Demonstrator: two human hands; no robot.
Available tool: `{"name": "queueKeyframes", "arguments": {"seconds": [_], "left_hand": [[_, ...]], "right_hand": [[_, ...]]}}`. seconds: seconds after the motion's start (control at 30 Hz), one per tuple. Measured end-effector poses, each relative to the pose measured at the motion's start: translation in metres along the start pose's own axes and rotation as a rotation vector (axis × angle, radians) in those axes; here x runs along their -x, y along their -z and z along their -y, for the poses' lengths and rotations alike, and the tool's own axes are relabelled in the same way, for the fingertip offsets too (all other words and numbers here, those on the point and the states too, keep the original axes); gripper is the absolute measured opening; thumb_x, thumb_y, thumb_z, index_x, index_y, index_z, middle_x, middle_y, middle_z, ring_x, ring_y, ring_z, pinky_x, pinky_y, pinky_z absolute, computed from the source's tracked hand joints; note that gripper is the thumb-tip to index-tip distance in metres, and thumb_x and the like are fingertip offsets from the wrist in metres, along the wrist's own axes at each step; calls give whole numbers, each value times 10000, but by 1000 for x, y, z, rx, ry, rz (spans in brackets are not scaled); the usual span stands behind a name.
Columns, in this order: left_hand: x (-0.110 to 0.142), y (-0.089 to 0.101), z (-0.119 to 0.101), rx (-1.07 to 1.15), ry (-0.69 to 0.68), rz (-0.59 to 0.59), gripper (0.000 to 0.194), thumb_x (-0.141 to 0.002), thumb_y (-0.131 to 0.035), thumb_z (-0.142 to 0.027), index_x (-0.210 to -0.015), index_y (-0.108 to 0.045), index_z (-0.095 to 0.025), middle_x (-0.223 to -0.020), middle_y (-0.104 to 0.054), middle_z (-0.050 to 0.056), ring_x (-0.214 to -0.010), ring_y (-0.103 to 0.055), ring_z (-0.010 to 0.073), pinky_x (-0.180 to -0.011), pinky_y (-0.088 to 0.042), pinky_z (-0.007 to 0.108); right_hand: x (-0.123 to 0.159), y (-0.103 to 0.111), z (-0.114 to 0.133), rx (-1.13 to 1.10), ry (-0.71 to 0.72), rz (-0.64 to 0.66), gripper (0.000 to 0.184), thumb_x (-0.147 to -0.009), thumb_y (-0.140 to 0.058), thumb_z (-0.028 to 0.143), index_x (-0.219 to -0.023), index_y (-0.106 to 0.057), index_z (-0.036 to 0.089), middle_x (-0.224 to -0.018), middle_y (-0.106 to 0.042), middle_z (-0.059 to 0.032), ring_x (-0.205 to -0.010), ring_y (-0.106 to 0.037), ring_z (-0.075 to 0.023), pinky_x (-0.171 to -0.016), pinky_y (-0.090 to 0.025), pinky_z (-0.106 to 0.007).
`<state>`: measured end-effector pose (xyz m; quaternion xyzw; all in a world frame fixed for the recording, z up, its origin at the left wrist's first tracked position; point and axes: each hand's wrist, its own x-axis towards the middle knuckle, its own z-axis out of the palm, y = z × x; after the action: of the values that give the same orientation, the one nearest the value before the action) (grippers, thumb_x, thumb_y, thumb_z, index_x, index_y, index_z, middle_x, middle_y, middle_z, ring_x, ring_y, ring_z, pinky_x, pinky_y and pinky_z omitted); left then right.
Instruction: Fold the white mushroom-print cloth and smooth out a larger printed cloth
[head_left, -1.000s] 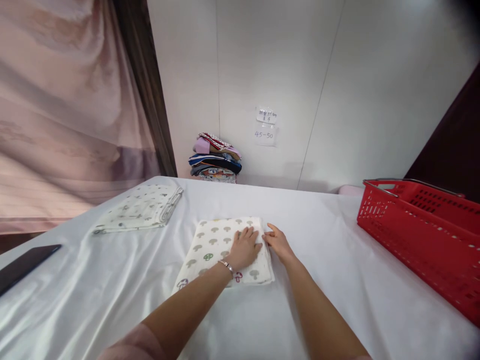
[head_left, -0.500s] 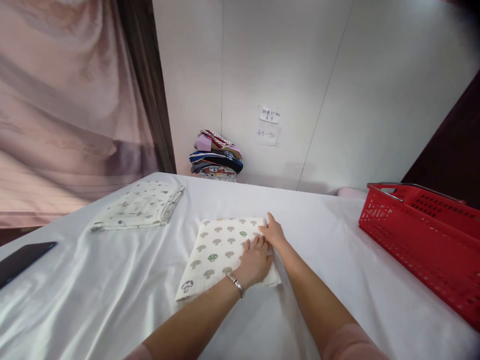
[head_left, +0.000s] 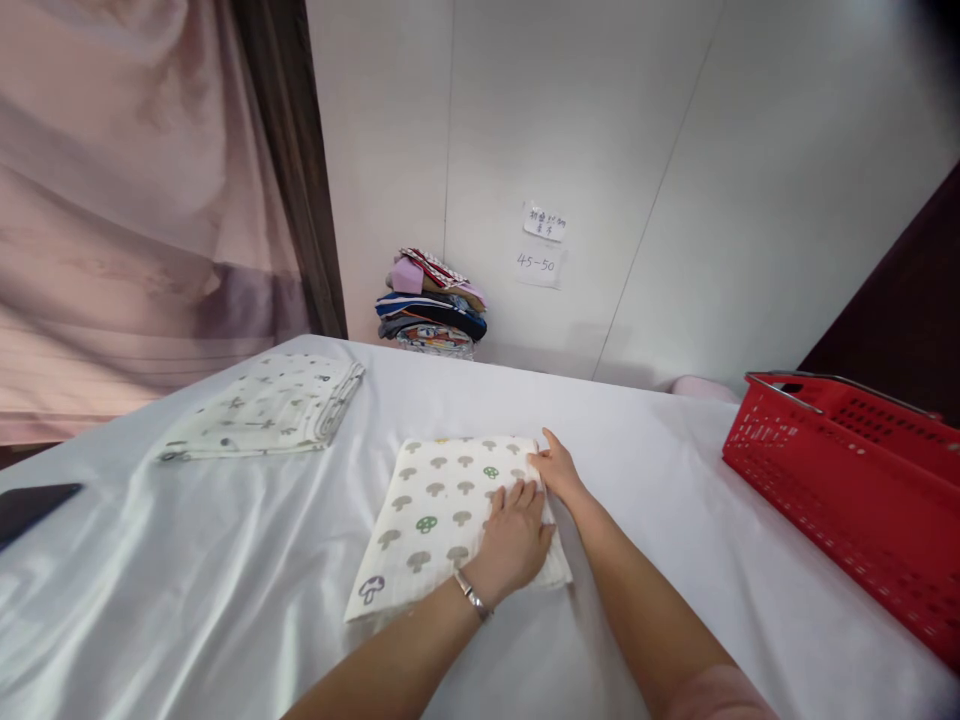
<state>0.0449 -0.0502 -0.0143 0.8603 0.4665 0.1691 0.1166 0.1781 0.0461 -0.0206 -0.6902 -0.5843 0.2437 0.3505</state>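
Note:
A folded white cloth [head_left: 420, 510] with grey and green mushroom prints lies on the white-covered table in front of me. My left hand [head_left: 517, 535], with a silver bracelet at the wrist, rests flat on its right part, fingers stretched out. At the cloth's upper right edge is my right hand [head_left: 559, 472]. Its thumb lies over the edge and one finger points away; the other fingers are partly hidden. Further left on the table lies a second folded white cloth [head_left: 270, 405] with small dark prints.
A red perforated basket [head_left: 847, 500] with a metal handle stands at the right. A dark flat object [head_left: 34, 508] lies at the left edge. Behind the table, a stack of folded fabrics [head_left: 433, 305] rises against the wall. Paper notes [head_left: 541, 250] hang there; a pink curtain [head_left: 135, 200] hangs left.
The view has shifted slightly. Both hands stay at the right side of the mushroom-print cloth, with only a slight shift in position. The cloth remains folded.

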Motion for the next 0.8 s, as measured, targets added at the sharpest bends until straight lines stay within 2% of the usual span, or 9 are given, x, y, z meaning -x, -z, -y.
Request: {"name": "queueKeyframes", "arguments": {"seconds": [0.13,0.27,0.4,0.47,0.63,0.7,0.8], "left_hand": [[2,2,-2,3,-10,-4,459,-865,-350,-352,-1289,-402,-183,-1382,-371,75,-1302,-240,245,-1076,-133,463],[5,10,-1,38,-42,5,442,-843,-395,-346,-1257,-427,-195,-1334,-424,68,-1260,-302,237,-1059,-175,438],[9,25,6,59,-90,22,260,-816,-445,-342,-992,-567,-196,-1084,-570,58,-1095,-449,217,-969,-307,381],[11,35,15,34,-68,12,235,-808,-462,-353,-943,-572,-194,-1062,-572,60,-1087,-451,219,-953,-320,378],[26,57,54,-100,77,-12,334,-810,-468,-366,-1094,-528,-202,-1275,-470,88,-1225,-343,252,-1025,-221,446],[36,61,72,-146,155,-32,370,-813,-465,-378,-1140,-506,-209,-1325,-428,87,-1264,-297,257,-1043,-184,469],[51,60,90,-170,217,-78,441,-825,-442,-453,-1199,-468,-221,-1382,-368,77,-1297,-249,257,-1056,-167,475]], "right_hand": [[-2,1,11,87,-46,-41,706,-694,-557,273,-1345,-335,114,-808,-632,-53,-822,-571,-200,-766,-404,-279],[-1,1,15,190,6,-9,663,-735,-503,232,-1364,-307,151,-779,-636,-42,-802,-576,-198,-765,-397,-285],[-2,0,6,154,20,-9,629,-754,-461,227,-1358,-313,133,-789,-638,-39,-776,-584,-181,-746,-413,-260],[-4,0,1,122,3,-5,625,-756,-457,243,-1355,-318,130,-827,-642,-45,-795,-589,-180,-750,-419,-255],[-5,-3,0,170,4,21,582,-777,-425,223,-1349,-335,159,-954,-631,-76,-912,-569,-201,-806,-401,-286],[-2,-5,4,205,20,26,567,-799,-402,204,-1359,-317,172,-1011,-613,-97,-952,-555,-211,-816,-387,-298],[5,-7,13,360,42,72,580,-821,-369,168,-1388,-249,195,-989,-610,-127,-912,-567,-228,-763,-386,-307]]}}
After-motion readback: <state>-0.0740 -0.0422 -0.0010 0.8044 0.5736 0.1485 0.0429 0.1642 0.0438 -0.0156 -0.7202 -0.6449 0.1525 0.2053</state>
